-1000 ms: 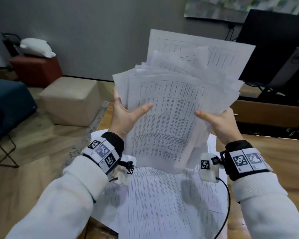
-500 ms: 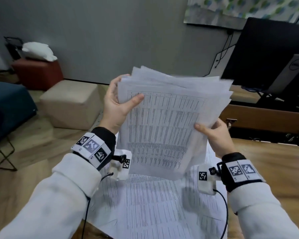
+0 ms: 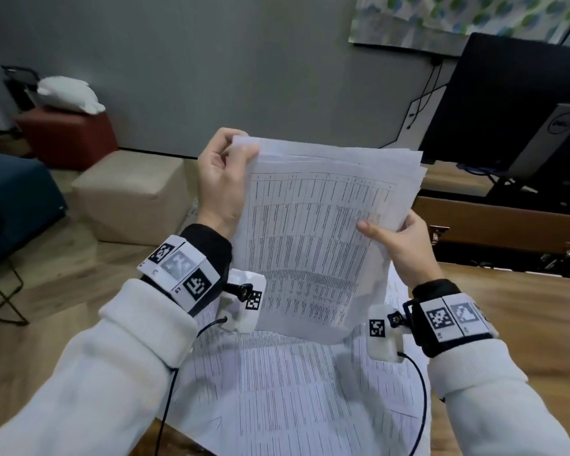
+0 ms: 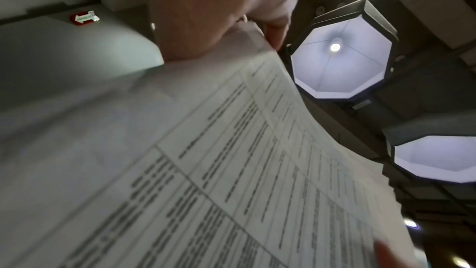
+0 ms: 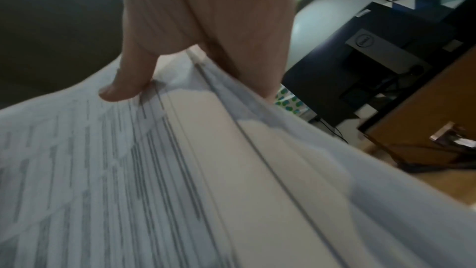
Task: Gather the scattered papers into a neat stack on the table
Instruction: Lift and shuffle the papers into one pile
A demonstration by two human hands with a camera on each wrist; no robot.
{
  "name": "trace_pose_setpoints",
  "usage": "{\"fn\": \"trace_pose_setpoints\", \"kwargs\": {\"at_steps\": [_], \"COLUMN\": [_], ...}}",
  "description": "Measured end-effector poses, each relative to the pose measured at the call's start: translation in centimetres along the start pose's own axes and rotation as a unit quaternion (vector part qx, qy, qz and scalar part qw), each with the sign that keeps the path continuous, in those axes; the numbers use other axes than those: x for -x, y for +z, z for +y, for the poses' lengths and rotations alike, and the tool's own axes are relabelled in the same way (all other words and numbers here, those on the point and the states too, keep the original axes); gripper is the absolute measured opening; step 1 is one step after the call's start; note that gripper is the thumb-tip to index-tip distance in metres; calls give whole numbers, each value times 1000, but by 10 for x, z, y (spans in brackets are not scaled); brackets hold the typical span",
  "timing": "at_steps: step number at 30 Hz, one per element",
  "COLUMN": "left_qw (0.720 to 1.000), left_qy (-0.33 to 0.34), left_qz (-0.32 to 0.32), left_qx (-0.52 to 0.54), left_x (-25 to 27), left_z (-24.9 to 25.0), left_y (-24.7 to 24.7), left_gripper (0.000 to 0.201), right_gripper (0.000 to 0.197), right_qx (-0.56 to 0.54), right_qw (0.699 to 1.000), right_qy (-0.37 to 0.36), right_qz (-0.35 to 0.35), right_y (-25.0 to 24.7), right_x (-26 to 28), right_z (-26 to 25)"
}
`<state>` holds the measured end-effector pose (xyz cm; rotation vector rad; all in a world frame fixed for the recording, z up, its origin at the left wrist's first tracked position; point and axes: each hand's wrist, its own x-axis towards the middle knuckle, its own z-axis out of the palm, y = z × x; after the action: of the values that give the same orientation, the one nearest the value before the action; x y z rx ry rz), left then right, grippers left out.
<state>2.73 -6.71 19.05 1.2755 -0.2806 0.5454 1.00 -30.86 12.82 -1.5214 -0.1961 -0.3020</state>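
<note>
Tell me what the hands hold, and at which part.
Both hold the paper bundle: left hand at its top left corner, right hand at its right edge.

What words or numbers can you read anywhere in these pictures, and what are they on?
"DELL": round logo on the silver stand of the black monitor; also seen in the right wrist view.
White printed sheets held in both hands: rows of table text, too small and blurred to read.
Black-and-white square code tags on the wristbands: patterns only; the tiny marks beside them cannot be read.
</note>
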Motion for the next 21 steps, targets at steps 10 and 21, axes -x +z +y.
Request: {"fn": "trace_pose_setpoints", "kwargs": {"at_steps": [10, 21], "left_qw": [974, 930], "left_qy": [-181, -281], "left_qz": [-95, -158], "left_qx": [-97, -175], "left_x": [33, 77], "left_z": [-42, -69], "left_y": [-30, -37], "left_gripper": [80, 37], "right_gripper": [25, 35], "right_qx": [14, 90], "right_qw": [996, 989], "right_qy": [49, 117], "right_qz": [74, 13], "right_y": [4, 11], "right_x": [21, 50], "right_z": [31, 57]}}
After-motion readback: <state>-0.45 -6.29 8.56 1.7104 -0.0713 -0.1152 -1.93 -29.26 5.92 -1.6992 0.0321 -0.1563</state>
